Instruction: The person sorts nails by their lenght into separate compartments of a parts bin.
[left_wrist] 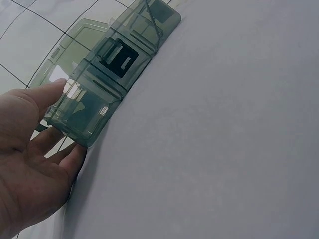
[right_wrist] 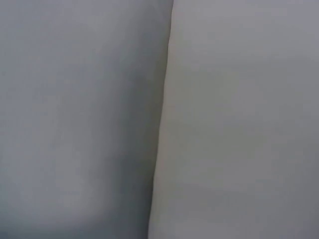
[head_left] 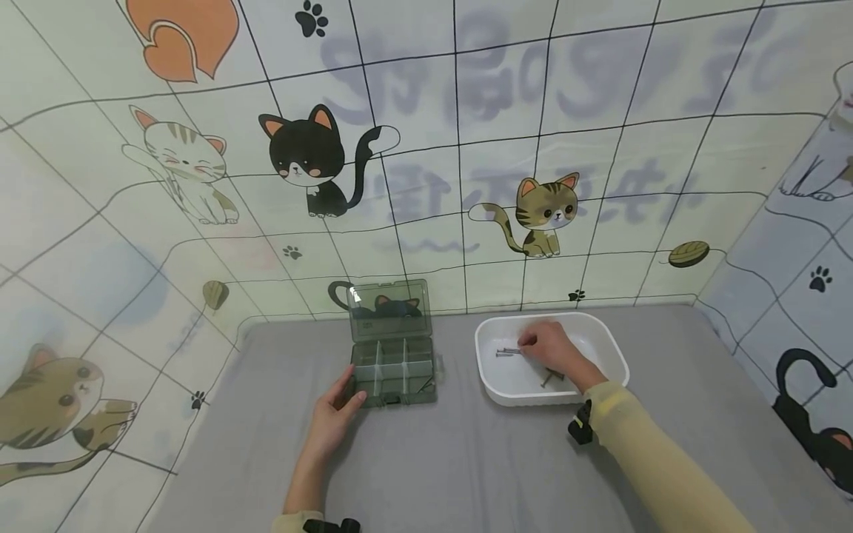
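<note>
1. A pale wall (head_left: 426, 96) printed with grid lines and cartoon cats stands behind and beside the table.
2. The table (head_left: 433, 474) has a grey cover.
3. A white tray (head_left: 506, 383) sits on the table, to the right of the box.
4. The green see-through box (head_left: 391, 383) stands open on the table, its lid (head_left: 380, 326) raised at the back; dividers split it into six compartments.
5. The left hand (head_left: 332, 418) grips the box's left front corner between thumb and fingers.
6. The right hand (head_left: 554, 348) is over the tray, blurred, fingers bent down; I cannot tell whether it pinches anything.
7. Several screws (head_left: 504, 354) lie in the tray, around the right hand; one screw (head_left: 425, 385) is in the box's front right compartment.
</note>
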`<state>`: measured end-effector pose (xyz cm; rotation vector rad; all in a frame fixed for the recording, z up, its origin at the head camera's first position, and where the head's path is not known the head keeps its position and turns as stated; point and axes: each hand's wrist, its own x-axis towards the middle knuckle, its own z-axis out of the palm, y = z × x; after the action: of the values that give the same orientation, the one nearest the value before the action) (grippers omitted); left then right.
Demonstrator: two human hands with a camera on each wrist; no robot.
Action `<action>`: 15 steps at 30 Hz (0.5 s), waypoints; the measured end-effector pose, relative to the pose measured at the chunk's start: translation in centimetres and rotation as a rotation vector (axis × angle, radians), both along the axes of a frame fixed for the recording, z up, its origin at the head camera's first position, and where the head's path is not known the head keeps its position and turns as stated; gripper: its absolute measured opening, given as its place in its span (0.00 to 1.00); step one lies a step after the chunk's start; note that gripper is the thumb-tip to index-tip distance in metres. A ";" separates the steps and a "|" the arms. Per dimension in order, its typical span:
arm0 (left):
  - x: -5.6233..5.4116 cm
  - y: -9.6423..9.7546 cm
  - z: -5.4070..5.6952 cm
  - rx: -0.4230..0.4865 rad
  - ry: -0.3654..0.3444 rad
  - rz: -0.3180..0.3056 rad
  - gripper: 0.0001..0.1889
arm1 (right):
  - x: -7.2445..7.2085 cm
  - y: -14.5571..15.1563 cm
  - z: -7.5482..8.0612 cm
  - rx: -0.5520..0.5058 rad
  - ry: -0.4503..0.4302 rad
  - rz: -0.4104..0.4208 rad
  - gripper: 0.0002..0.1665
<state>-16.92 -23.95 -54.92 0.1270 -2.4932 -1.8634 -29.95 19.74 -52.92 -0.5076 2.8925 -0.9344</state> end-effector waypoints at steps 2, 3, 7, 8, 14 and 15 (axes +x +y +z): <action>0.0 0.0 0.0 0.005 0.003 0.000 0.33 | 0.1 0.0 0.1 0.010 -0.002 0.003 0.04; 0.0 0.0 0.0 0.006 0.004 0.001 0.33 | 0.1 0.0 0.2 0.018 -0.003 0.006 0.04; -0.1 0.0 0.0 0.012 0.008 0.003 0.32 | 0.1 -0.1 0.3 0.052 -0.008 0.019 0.04; -0.1 0.0 0.0 0.012 0.009 0.003 0.32 | 0.1 -0.1 0.3 0.057 -0.009 0.028 0.04; -0.1 0.0 -0.1 0.007 0.007 0.008 0.32 | 0.0 0.3 0.3 0.059 -0.030 0.075 0.04; -0.1 0.0 -0.1 0.005 0.007 0.009 0.32 | 0.0 0.4 0.3 0.057 -0.035 0.079 0.04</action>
<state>-16.99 -23.92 -55.03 0.1311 -2.4795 -1.8639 -29.95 20.12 -52.60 -0.5909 2.8361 -0.8384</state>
